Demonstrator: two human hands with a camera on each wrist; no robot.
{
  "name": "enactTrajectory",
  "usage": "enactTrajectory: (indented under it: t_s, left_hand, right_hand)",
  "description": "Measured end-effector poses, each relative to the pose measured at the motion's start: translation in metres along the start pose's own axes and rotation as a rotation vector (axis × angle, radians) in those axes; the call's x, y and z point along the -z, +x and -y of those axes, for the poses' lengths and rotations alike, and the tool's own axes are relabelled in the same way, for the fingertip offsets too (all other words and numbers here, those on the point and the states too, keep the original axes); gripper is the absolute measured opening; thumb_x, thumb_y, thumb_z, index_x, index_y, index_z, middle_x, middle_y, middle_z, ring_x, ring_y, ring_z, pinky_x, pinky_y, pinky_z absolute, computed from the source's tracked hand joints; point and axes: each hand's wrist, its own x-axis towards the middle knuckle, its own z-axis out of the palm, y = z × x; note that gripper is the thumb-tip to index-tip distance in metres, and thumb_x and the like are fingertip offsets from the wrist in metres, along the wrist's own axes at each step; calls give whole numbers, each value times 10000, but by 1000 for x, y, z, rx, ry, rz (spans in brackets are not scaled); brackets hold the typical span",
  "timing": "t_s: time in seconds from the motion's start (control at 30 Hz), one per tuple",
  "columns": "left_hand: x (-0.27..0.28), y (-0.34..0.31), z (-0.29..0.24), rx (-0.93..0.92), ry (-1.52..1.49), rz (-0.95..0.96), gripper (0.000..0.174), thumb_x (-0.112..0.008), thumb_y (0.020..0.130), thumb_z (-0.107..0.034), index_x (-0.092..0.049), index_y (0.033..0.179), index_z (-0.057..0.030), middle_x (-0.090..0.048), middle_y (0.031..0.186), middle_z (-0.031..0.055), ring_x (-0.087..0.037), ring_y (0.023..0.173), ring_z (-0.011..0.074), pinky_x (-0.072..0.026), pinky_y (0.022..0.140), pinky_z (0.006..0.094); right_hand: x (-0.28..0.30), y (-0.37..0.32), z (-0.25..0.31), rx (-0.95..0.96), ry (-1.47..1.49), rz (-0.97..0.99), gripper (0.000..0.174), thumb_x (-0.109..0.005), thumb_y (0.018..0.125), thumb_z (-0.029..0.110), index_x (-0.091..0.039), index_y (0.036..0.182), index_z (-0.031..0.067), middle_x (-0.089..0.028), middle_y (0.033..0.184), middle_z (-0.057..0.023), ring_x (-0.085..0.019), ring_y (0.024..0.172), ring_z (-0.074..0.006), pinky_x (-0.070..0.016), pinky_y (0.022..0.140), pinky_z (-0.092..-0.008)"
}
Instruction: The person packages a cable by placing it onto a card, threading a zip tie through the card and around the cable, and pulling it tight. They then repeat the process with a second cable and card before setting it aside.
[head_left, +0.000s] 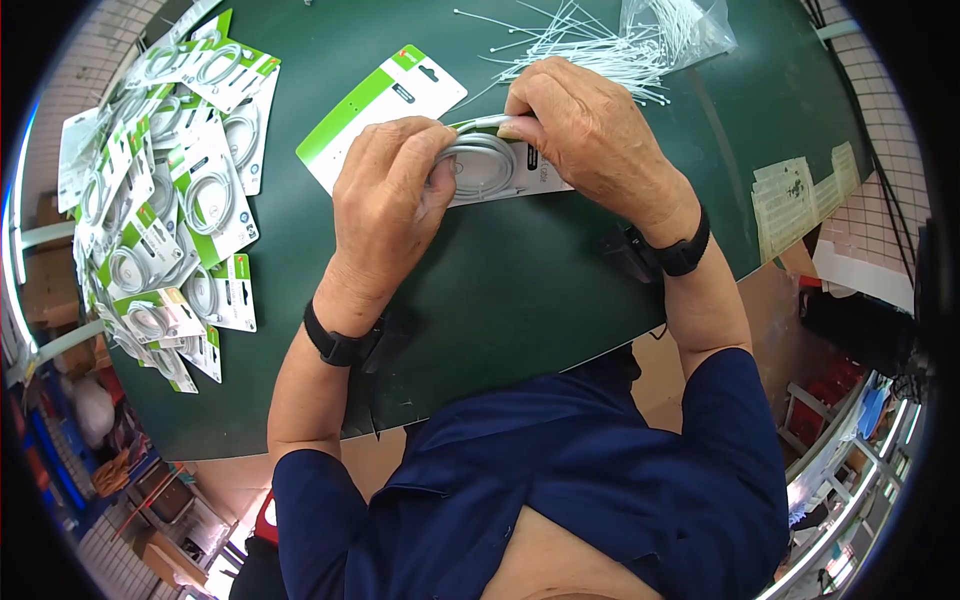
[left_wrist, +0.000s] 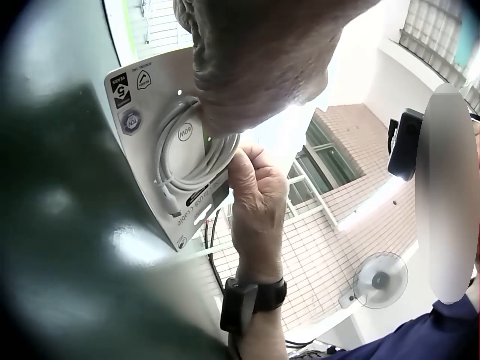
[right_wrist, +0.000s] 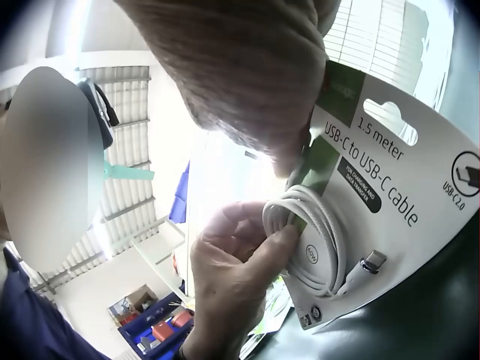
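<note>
left hand (head_left: 390,190), right hand (head_left: 600,135): fingers (right_wrist: 274,251) pinch coiled cable (right_wrist: 334,247) | "1.5 meter" on card (right_wrist: 382,161): right wrist view only

Left hand (head_left: 385,205): pinched with thumb (head_left: 440,183) against bent fingers (head_left: 420,155).
Right hand (head_left: 590,130): pinched between thumb and forefinger (head_left: 535,88).
Forearms (head_left: 312,405): reached forward, bare, slanting toward each other.
Wrists (head_left: 355,290): lay farther apart than both hands.

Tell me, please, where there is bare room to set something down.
Bare table lies between the forearms, nearer than the held card; between the packaged cables and left hand; and between the right hand and pale paper. Crowded: the left side, under those cables, and the far side, with white ties and a bag.
</note>
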Motion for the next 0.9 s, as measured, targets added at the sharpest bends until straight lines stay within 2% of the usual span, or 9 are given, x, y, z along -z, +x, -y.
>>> enactTrajectory:
  t_s: [0.33, 0.43, 0.5, 0.73, 0.9]
  left_hand:
    - [-2, 3, 7, -104, 132, -16, 338, -807, 729, 25, -712, 1041, -67, -710, 1016, 64, -689, 861, 257, -547, 715, 386]
    - [4, 10, 3, -68, 91, 82, 289, -817, 730, 13, -693, 979, -65, -710, 1007, 57, -689, 832, 239, -547, 695, 369]
    - [4, 11, 2, -78, 89, 75, 275, -816, 732, 10, -687, 963, -63, -709, 1003, 56, -690, 820, 235, -548, 686, 364]
    - [1, 10, 1, -108, 84, 35, 200, -792, 764, -2, -675, 918, -55, -705, 990, 62, -688, 780, 232, -552, 664, 353]
    - [4, 11, 2, -154, 82, 48, 160, -763, 782, -10, -671, 907, -50, -688, 966, 65, -690, 776, 227, -553, 637, 347]
  right_hand:
    - [-3, -2, 3, -84, 96, 42, 205, -773, 909, 108, -586, 962, 42, -629, 885, -95, -650, 804, -301, -541, 700, -400]
    - [-2, -3, 2, -94, 121, 47, 212, -792, 895, 128, -611, 972, 48, -644, 904, -90, -659, 816, -297, -545, 696, -395]
    - [-2, -2, 2, -99, 135, 51, 217, -802, 888, 138, -624, 977, 50, -652, 913, -88, -664, 822, -295, -547, 695, -392]
    - [-1, 0, 9, -16, 204, -18, 325, -904, 760, 168, -699, 991, 68, -694, 972, -62, -679, 834, -256, -561, 690, -363]
    - [-1, 0, 7, -30, 224, -1, 340, -920, 724, 149, -703, 973, 72, -698, 969, -54, -679, 834, -246, -561, 692, -353]
